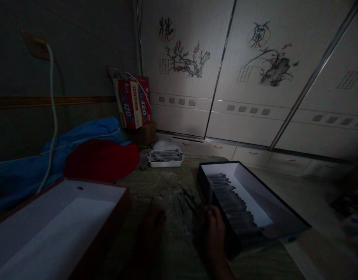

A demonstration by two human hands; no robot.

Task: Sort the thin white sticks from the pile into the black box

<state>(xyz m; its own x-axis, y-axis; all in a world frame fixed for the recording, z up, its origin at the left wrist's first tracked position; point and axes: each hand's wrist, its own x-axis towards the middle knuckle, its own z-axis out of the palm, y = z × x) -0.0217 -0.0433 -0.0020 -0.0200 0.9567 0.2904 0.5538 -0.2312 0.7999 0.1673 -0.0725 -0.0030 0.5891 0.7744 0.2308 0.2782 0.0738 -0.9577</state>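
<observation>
My right hand [215, 231] is closed around a slim, pen-like stick [210, 192] that points upward beside the dark box. My left hand [151, 227] is in deep shadow, its fingers curled together; what they hold, if anything, I cannot make out. Between the hands a loose pile of similar thin sticks [181, 204] lies on the table [144, 181], some clear and some dark. Close to my right hand stands the open dark box [283, 208] with a white inside, where many such sticks lie side by side in a row along its left part.
An open reddish box [120, 198] with a white inside stands at the left. Farther back are a white tray [166, 164] of thin sticks, a red round cloth-like thing [101, 161], blue fabric [88, 128] and a printed carton [133, 103]. A white cable [53, 101] hangs down the left wall.
</observation>
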